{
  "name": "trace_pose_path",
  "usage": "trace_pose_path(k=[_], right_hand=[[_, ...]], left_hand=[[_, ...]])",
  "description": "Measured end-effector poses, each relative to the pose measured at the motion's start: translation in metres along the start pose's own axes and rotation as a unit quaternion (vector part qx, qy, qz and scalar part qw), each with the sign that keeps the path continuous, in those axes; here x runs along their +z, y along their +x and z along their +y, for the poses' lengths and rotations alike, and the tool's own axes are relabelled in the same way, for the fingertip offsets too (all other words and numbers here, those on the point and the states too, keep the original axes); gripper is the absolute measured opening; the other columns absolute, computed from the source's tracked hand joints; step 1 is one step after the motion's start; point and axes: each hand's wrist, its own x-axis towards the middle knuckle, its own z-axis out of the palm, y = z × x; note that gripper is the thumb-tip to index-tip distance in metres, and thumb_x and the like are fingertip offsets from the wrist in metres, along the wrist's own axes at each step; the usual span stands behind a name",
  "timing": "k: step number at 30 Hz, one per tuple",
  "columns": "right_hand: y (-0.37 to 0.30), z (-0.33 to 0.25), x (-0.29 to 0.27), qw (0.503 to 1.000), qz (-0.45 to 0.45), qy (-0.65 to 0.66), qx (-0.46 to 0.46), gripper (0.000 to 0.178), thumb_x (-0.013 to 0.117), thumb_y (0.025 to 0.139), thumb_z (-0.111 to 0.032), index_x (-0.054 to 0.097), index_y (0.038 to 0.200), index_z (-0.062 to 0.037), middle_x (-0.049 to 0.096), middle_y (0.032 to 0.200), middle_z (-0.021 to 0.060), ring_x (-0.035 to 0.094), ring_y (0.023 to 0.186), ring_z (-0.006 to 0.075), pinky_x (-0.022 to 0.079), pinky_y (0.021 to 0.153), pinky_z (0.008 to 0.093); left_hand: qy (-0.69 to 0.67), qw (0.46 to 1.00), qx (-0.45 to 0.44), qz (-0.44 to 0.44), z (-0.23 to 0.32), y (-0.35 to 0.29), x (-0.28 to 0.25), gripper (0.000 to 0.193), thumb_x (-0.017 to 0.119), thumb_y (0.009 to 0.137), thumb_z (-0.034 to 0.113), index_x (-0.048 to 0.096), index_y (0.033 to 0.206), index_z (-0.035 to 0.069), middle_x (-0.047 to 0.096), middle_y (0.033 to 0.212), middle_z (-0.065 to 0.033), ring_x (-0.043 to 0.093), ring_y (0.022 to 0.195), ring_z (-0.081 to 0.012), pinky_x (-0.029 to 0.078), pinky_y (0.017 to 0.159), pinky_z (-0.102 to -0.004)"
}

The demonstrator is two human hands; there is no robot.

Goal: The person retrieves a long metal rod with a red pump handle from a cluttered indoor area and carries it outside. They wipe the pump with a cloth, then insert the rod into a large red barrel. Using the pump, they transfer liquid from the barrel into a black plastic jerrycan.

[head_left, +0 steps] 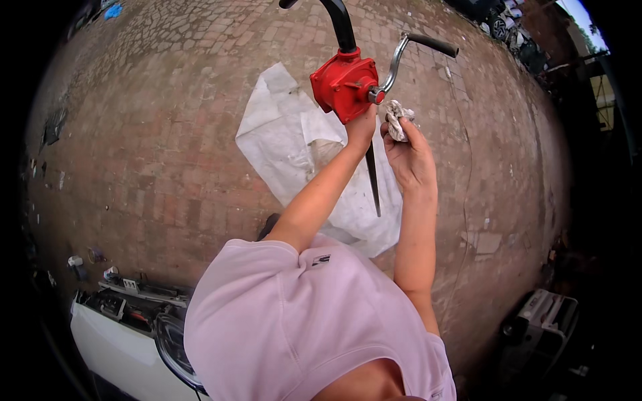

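A red rotary hand pump is held up in front of me, with a curved black spout rising from its top. On its right side sits a bent metal crank with a black grip. A long dark tube points down beneath it. My left hand is closed under the pump's body, its fingers mostly hidden behind it. Just right of the pump, my right hand pinches a crumpled, stained whitish rag, which appears apart from the pump.
A soiled white sheet lies on the brick paving below my hands. White car front parts with a headlight stand at the lower left. A grey boxy part lies at the lower right. Piled scrap fills the far right.
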Motion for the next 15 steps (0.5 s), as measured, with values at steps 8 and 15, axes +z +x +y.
trace_pose_path(k=[8, 15], right_hand=[[-0.008, -0.001, 0.043, 0.878, 0.062, -0.416, -0.229, 0.015, 0.062, 0.080, -0.007, 0.058, 0.091, 0.0025, 0.063, 0.081, 0.0090, 0.062, 0.075, 0.0196, 0.049, 0.067, 0.0278], [0.043, -0.022, 0.099, 0.453, -0.067, -0.845, -0.276, 0.025, 0.065, 0.066, -0.004, 0.060, 0.090, 0.0020, 0.060, 0.073, 0.0161, 0.059, 0.064, 0.0280, 0.047, 0.064, 0.0335]], left_hand=[[0.021, 0.999, -0.030, 0.017, -0.007, -0.008, -0.001, 0.022, 0.056, 0.083, 0.014, 0.054, 0.101, 0.002, 0.059, 0.096, -0.0113, 0.055, 0.093, -0.0260, 0.040, 0.083, -0.0343], [0.059, 0.997, -0.051, -0.019, -0.027, -0.017, -0.005, 0.030, 0.057, 0.083, 0.018, 0.052, 0.108, 0.003, 0.057, 0.109, -0.0133, 0.050, 0.107, -0.0296, 0.036, 0.091, -0.0375]])
